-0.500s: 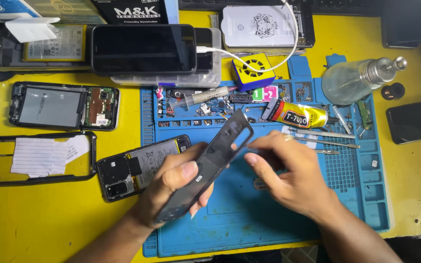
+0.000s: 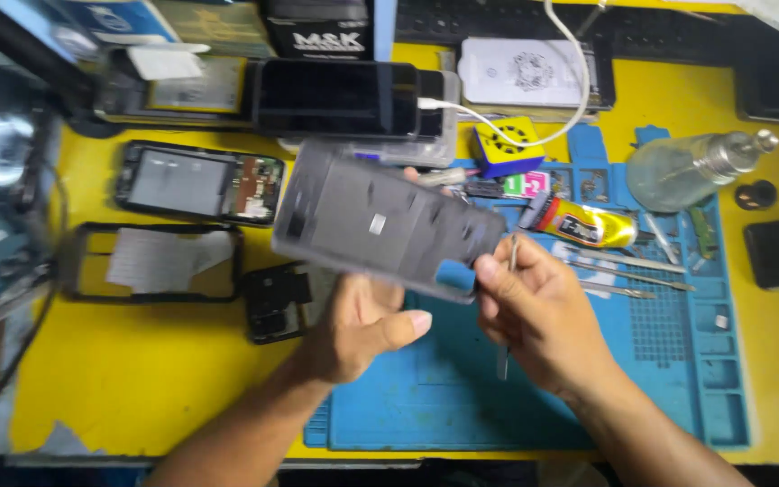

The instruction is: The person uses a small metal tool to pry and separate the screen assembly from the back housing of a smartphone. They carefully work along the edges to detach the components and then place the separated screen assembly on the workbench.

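**benchguy:** Since the last frame the grey back cover (image 2: 388, 221) got flipped up. Before, you saw it edge-on, a dark strip slanting between the hands; now its broad inner face is turned to the camera and it sits higher, over the top-left corner of the blue mat (image 2: 462, 397).

**solderfan:** How are the hands on it?

**benchguy:** Left hand (image 2: 358, 329) holds it from underneath, thumb sticking out to the right, fingers hidden behind the cover. Right hand (image 2: 538, 316) pinches the cover's lower right corner with thumb and fingers, and has a thin metal tool (image 2: 508, 298) tucked in the same grip, running upright through the fist.

**solderfan:** And around them?

**benchguy:** Just beside the right hand, a yellow glue tube (image 2: 588, 224) and a few tweezers (image 2: 624, 266) lie on the mat. Further right, a clear bottle (image 2: 691, 167) lies on its side. Left of the mat, on the yellow table (image 2: 137, 379), sit an empty phone frame (image 2: 151, 261) and an opened phone (image 2: 200, 183). Along the back, a dark phone (image 2: 340, 97) has a white cable (image 2: 507, 131) plugged in.
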